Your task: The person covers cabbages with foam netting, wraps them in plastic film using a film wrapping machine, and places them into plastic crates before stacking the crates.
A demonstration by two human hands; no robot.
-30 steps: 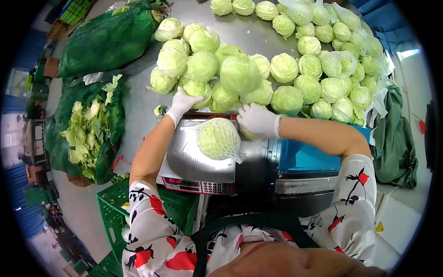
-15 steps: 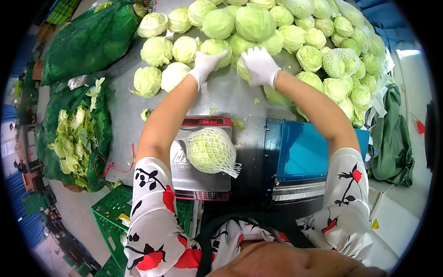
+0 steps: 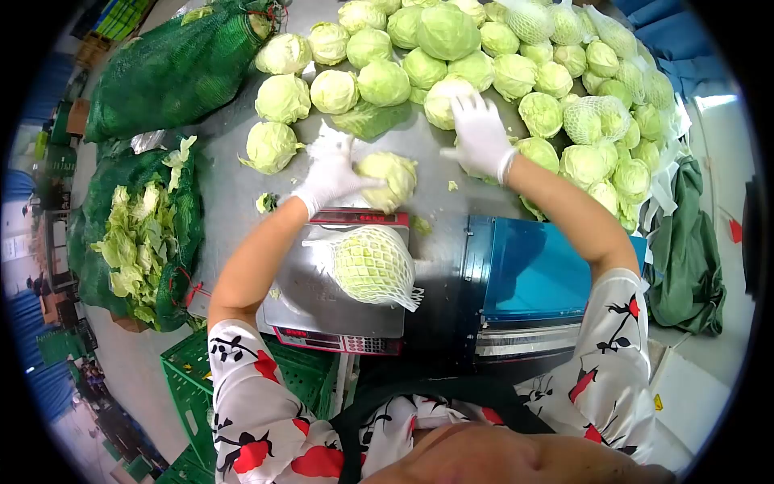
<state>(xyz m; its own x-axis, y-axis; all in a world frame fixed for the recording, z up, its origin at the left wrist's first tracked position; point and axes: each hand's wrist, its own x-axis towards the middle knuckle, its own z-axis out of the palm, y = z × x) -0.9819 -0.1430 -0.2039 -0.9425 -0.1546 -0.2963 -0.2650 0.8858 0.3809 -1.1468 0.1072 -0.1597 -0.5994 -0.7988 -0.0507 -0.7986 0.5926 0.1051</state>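
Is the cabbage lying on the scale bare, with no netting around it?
No, the cabbage on the scale sits inside white mesh netting.

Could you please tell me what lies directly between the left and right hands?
In the head view, a loose cabbage touching the left hand comes first, then bare metal tabletop before the right hand.

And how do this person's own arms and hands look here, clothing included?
The left hand and right hand each wear a white glove ending at the wrist. The forearms are bare up to loose white sleeves with a red-and-black floral print.
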